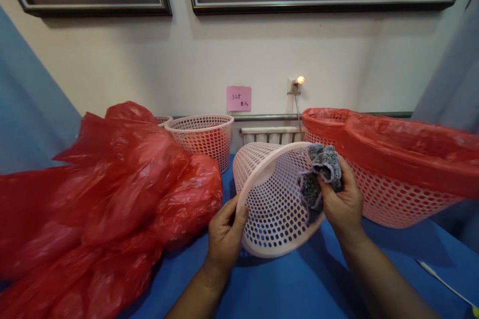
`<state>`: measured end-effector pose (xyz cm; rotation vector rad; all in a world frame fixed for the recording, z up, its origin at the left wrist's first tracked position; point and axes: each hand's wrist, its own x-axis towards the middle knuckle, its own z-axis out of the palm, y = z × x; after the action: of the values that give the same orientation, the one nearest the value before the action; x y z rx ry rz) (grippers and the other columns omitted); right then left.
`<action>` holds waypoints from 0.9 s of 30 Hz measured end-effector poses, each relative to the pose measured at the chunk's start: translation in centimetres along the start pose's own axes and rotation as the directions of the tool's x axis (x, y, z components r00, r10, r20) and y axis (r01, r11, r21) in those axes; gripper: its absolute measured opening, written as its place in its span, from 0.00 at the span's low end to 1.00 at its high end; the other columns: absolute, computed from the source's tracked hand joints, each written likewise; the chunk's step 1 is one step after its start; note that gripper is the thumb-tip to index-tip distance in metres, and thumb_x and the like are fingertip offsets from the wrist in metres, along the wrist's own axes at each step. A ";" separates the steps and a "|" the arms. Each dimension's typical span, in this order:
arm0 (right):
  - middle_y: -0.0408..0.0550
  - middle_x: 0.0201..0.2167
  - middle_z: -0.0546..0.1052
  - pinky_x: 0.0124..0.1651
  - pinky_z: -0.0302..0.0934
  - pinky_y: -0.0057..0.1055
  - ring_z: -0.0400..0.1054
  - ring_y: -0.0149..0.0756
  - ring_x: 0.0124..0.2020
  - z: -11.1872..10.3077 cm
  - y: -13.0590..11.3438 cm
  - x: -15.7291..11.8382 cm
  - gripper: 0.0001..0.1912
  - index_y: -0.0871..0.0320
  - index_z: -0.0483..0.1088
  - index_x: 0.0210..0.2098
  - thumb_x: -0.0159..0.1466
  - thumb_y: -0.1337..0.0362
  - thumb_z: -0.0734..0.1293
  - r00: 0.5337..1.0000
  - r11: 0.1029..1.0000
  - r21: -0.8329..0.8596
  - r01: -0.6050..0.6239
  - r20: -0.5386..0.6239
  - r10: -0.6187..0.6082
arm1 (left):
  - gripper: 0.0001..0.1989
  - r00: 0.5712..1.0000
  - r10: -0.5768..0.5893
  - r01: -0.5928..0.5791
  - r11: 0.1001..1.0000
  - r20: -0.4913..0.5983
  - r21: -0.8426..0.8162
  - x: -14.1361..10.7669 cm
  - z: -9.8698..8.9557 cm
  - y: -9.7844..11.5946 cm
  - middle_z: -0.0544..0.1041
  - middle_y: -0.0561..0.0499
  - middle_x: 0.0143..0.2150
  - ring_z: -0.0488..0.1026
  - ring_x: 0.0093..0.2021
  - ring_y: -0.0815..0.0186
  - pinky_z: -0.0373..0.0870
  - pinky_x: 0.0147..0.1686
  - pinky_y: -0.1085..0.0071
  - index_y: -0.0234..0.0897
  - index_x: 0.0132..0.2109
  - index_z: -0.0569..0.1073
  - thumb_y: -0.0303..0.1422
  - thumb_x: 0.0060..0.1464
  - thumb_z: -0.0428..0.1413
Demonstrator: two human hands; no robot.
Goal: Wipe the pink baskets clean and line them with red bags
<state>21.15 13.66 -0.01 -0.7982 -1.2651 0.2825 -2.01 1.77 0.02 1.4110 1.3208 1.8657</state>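
A pale pink perforated plastic basket (pixel 250 169) lies tilted on its side, its round mouth facing me. My left hand (pixel 226 229) grips the left of its rim, thumb on the inner side. In my right hand (pixel 344 199) is a bunched grey cloth (pixel 318 174), pressed against the right part of the rim, with some of it hanging inside the mouth. The fingers behind the cloth are partly hidden.
Crumpled red plastic bags (pixel 123 199) pile up on the left of the blue table (pixel 254 289). Another pink basket (pixel 198 124) stands behind them. At right are baskets lined with red bags (pixel 404 154). A white cable (pixel 441 279) lies at the right front.
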 end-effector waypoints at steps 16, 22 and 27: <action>0.51 0.70 0.70 0.76 0.57 0.47 0.63 0.43 0.72 3.7 -6.1 -10.8 0.42 0.51 0.64 0.71 0.58 0.76 0.62 0.736 0.991 0.133 0.018 0.669 -0.103 | 0.34 0.993 -0.118 0.116 0.989 -0.022 -0.094 0.0 -0.1 -0.9 0.86 0.40 0.54 0.83 0.55 0.50 0.78 0.59 0.56 0.35 0.56 0.84 0.59 0.59 0.61; 0.51 0.65 0.76 0.71 0.62 0.42 0.69 0.45 0.65 3.7 -5.2 -8.9 0.35 0.55 0.73 0.64 0.58 0.74 0.64 0.471 0.990 -0.143 0.011 0.874 0.122 | 0.30 0.986 -0.108 0.105 0.994 -0.125 -0.028 0.1 -0.5 -1.5 0.86 0.42 0.56 0.83 0.56 0.51 0.78 0.59 0.58 0.37 0.56 0.84 0.56 0.59 0.63; 0.60 0.53 0.80 0.60 0.67 0.48 0.74 0.56 0.56 2.4 -2.3 -4.4 0.25 0.59 0.81 0.54 0.62 0.77 0.61 0.465 0.747 -0.597 0.292 0.771 0.434 | 0.30 0.984 -0.088 0.089 0.996 -0.155 0.000 0.3 -0.4 -0.9 0.87 0.44 0.53 0.84 0.53 0.52 0.79 0.57 0.59 0.39 0.54 0.85 0.57 0.55 0.66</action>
<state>17.07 10.26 -1.54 -1.4409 -2.4576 0.3384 -2.69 2.23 -0.65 1.2103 1.4408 1.9458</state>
